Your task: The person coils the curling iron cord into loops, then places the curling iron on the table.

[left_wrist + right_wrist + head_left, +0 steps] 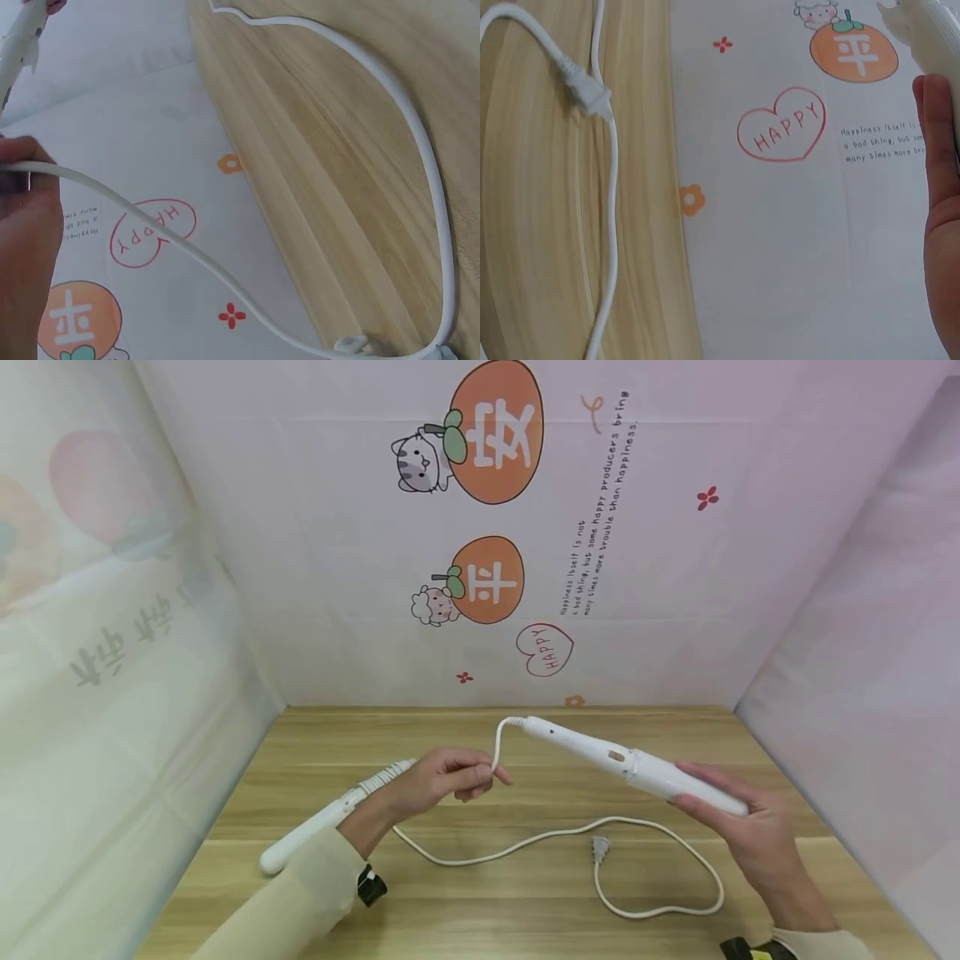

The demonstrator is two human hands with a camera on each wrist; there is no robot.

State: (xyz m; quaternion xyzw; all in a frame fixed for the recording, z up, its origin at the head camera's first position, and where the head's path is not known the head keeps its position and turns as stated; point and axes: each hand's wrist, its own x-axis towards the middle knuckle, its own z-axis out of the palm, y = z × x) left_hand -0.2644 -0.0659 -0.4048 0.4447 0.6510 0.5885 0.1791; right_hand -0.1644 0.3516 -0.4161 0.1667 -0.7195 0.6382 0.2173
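Observation:
My right hand (757, 827) grips a white hair straightener (585, 747) by its wide end, holding it tilted above the table with the cord end up and to the left. Between thumb and fingers of my left hand (442, 781) is its white cord (497, 743), pinched a little below where it leaves the handle. In the left wrist view the cord (187, 244) runs from the left hand (30, 247) down to the table. A second white hair straightener (315, 831), cord wound round its handle, lies partly hidden behind the left forearm.
The cord's loose length curves over the wooden table (525, 910) and loops back at the right, ending in a two-prong plug (601, 847). Printed white sheets (337, 568) stand at the back and both sides. Dark wrist straps (371, 885) sit at both cuffs.

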